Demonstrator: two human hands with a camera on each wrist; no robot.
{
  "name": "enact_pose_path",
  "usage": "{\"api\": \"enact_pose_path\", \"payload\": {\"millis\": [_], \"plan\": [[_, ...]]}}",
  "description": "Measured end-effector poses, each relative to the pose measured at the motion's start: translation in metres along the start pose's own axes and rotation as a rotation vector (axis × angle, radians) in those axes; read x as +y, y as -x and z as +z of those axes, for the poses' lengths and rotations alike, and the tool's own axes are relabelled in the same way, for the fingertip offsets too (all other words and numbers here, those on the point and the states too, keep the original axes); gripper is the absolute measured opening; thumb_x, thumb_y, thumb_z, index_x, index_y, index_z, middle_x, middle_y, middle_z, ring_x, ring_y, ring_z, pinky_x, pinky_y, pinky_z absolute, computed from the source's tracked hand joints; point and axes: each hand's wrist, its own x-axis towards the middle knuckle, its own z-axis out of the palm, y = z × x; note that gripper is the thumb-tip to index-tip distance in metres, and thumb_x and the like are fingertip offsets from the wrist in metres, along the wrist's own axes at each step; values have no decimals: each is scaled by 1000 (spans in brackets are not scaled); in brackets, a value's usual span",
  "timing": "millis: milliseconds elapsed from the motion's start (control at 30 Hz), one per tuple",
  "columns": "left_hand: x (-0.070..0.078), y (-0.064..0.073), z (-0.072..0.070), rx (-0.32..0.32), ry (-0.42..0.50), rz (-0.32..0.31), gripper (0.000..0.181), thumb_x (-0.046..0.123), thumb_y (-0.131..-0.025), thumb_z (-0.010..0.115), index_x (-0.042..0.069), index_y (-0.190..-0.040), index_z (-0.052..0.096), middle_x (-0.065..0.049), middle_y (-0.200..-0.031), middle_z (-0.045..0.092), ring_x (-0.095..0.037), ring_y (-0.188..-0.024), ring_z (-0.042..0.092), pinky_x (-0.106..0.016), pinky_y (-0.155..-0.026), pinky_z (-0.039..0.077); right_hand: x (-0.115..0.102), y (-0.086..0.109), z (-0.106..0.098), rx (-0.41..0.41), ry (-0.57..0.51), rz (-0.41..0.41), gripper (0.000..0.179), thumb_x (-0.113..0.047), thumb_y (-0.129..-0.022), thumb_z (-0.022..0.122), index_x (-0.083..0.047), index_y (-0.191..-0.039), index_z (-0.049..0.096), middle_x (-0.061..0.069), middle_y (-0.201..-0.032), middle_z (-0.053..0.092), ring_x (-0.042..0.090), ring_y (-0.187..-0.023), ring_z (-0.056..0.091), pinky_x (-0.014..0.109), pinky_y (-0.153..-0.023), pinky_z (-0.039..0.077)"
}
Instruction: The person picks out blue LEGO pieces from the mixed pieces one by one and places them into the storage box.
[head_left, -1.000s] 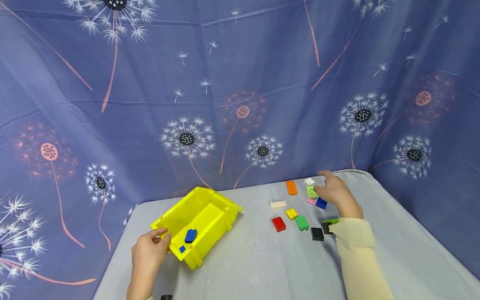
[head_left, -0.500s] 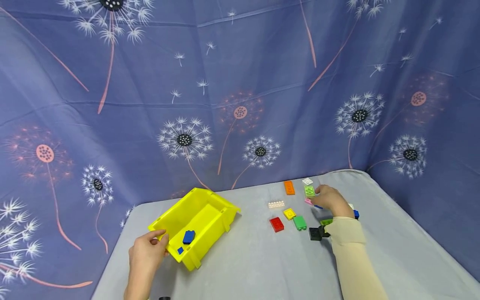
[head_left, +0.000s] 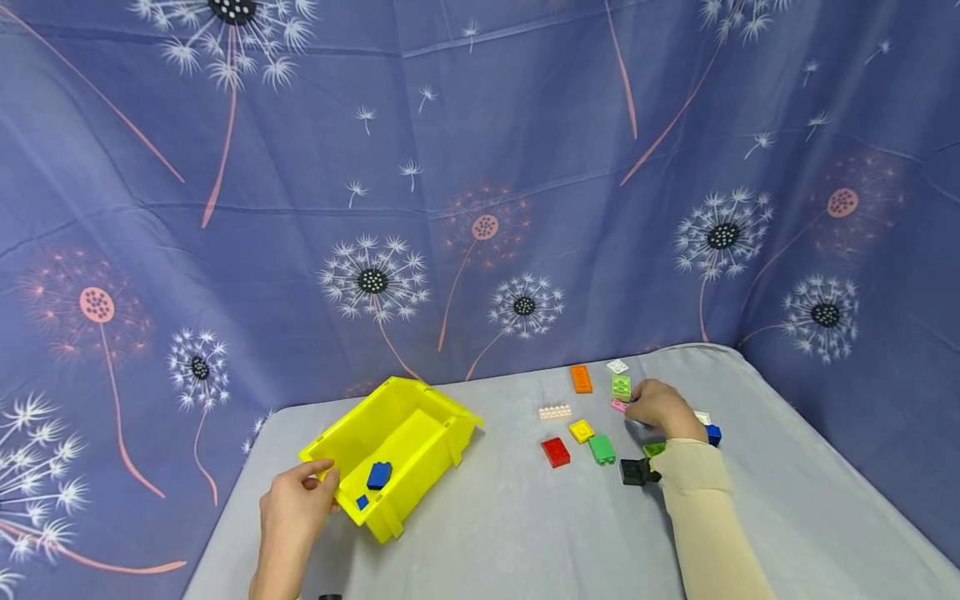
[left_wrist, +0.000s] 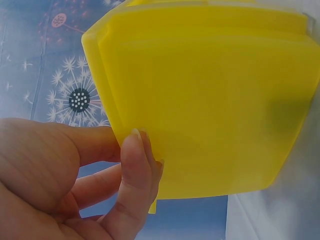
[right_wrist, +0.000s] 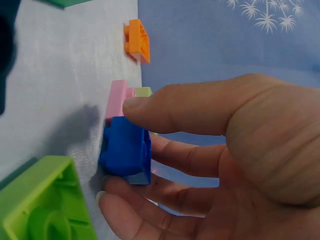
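My left hand (head_left: 296, 504) pinches the near left rim of a yellow storage bin (head_left: 423, 487), thumb on the outer wall in the left wrist view. A blue building brick (head_left: 379, 475) and a smaller blue piece (head_left: 362, 502) lie inside the bin. At the right of the table my right hand (head_left: 663, 408) is low among loose bricks. The right wrist view shows its thumb and fingers curled round another blue brick (right_wrist: 125, 147), which the hand hides in the head view. A pink brick (right_wrist: 116, 100) sits right beside that one.
Near the right hand lie a light green brick (head_left: 621, 386), a white piece (head_left: 617, 367), an orange brick (head_left: 581, 379) and a black brick (head_left: 632, 472). Red (head_left: 556, 452), yellow (head_left: 581, 431) and green (head_left: 602, 450) bricks lie further left. A patterned curtain (head_left: 465, 167) hangs behind.
My right hand has drawn back toward me from the far bricks and come down over the blue brick, covering it. The left hand keeps its hold on the bin.
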Motion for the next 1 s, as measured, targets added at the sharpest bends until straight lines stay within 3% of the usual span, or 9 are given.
{"api": "enact_pose_path", "payload": {"millis": [133,433,700,1000], "plan": [[0,1,1,1,3,-3,37,20,-97,69,-2,-126,71,-13,-90,63,-19,-61,69,-30,-51,49,2,-1,3,14,-7,13,36,-14,-88,68,8,-117,63,18,-101,61,27,-80,59,32,-60,53],[0,0,0,-8,-4,5,37,21,-97,69,-1,-127,71,-13,-92,65,-17,-60,69,-31,-53,49,1,-1,3,29,0,40,28,-15,-89,68,4,-109,66,18,-99,62,25,-76,59,31,-58,52],[1,0,-1,-12,-7,1,37,22,-98,69,-1,-127,71,-13,-92,64,-17,-60,69,-31,-53,49,-4,9,-11,56,-24,-11,31,-16,-90,70,4,-112,65,18,-104,63,30,-87,56,38,-69,49],[-1,-1,-1,-4,-9,2,37,22,-97,69,0,-126,71,-13,-93,64,-17,-61,69,-31,-53,49,-14,19,-26,180,13,-121,45,-23,-88,68,2,-125,64,28,-122,65,40,-102,61,52,-83,51]]}}
